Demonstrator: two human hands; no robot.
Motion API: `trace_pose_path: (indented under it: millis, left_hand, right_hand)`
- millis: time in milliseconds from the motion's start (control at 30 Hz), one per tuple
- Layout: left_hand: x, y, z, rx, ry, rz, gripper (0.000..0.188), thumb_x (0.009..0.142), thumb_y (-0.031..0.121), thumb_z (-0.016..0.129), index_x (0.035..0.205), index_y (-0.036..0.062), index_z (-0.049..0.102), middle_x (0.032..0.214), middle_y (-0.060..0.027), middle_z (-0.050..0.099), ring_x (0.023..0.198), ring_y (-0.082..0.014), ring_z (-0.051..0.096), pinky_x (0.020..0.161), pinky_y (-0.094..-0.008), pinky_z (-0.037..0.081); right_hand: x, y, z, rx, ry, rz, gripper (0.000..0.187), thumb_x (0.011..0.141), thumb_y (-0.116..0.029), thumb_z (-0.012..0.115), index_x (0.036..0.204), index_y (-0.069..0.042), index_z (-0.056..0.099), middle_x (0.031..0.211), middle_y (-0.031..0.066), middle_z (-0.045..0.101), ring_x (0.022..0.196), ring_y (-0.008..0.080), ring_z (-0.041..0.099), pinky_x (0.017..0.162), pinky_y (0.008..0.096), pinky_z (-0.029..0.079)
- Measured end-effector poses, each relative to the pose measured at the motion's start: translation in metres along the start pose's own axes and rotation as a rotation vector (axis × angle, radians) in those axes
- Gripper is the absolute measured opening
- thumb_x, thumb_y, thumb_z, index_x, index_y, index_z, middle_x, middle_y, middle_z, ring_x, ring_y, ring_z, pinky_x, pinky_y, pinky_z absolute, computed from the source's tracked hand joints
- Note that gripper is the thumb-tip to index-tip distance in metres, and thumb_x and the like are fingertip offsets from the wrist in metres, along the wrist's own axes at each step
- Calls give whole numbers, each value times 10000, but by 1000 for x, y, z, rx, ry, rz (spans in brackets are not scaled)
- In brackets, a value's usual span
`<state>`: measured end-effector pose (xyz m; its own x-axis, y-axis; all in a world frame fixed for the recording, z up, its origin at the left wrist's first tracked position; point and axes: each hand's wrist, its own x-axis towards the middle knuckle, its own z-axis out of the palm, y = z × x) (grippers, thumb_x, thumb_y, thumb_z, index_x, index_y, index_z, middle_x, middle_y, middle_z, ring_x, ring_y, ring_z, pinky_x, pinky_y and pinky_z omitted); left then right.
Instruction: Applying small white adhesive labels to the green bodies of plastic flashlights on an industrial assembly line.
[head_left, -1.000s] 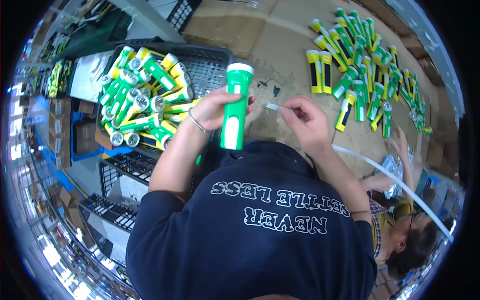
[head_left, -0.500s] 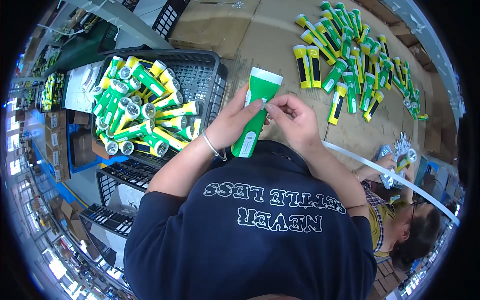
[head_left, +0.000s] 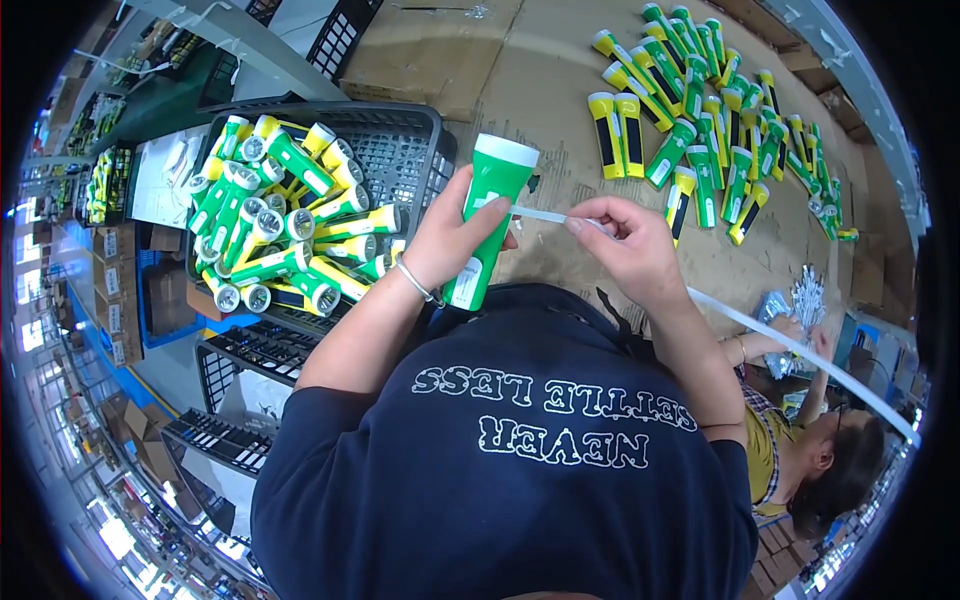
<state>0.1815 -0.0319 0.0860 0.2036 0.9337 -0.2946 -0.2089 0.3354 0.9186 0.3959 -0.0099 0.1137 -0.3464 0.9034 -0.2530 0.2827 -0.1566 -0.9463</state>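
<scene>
A green flashlight with a white head ring stands tilted in front of my chest, its head pointing away. My left hand is wrapped round its body, the thumb lying on the front near the switch. From beside that thumb a thin whitish strip stretches taut to the right. Its other end is pinched between the thumb and fingers of my right hand, which is apart from the flashlight.
On the left, a black plastic basket holds many green and yellow flashlights. More flashlights lie on the cardboard-covered table. A white band crosses on the right, where a co-worker handles small parts.
My right hand has moved away from the flashlight to the right, drawing out the whitish strip. My left hand and the flashlight have shifted slightly left.
</scene>
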Motion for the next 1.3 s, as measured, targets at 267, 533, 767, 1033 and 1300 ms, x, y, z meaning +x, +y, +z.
trace_pose_path:
  millis: [267, 533, 767, 1033, 1300]
  left_hand:
    - [15, -4, 4, 68, -15, 41, 305, 864, 84, 531, 1130, -15, 419, 897, -88, 577, 713, -145, 617, 626, -272, 518]
    - [93, -82, 3, 143, 132, -40, 313, 845, 138, 558, 1065, -41, 427, 763, -100, 592, 598, -184, 627, 558, -288, 521]
    - [236, -196, -67, -62, 341, -309, 453, 884, 422, 484, 993, -15, 537, 856, -133, 621, 762, -254, 621, 662, -396, 482]
    - [158, -89, -64, 303, 215, 193, 410, 879, 100, 436, 1281, 64, 359, 979, -90, 591, 860, -172, 600, 692, -261, 486]
    - [-10, -56, -203, 1549, -69, -471, 489, 677, 39, 593, 1151, 153, 549, 1186, -89, 533, 1109, -267, 502, 938, -362, 405]
  right_hand:
    - [-4, 1, -5, -18, 52, 25, 108, 788, -75, 657, 868, -8, 628, 708, -60, 535, 633, 2, 450, 557, 154, 373]
    - [-14, 23, 14, -836, 256, -701, 92, 690, -108, 653, 766, -98, 603, 708, 27, 536, 657, 211, 533, 640, 330, 372]
    - [-31, 47, 2, -613, 267, -329, 59, 722, -125, 649, 748, -83, 616, 730, 48, 577, 686, 264, 548, 660, 358, 413]
    - [-30, 222, -1, -39, 216, 176, 85, 826, -102, 610, 848, -21, 626, 683, -45, 538, 606, 23, 464, 554, 185, 390]
    - [5, 163, 8, 145, 140, 130, 81, 839, -69, 609, 889, -6, 604, 717, -54, 539, 604, 2, 439, 539, 149, 351]
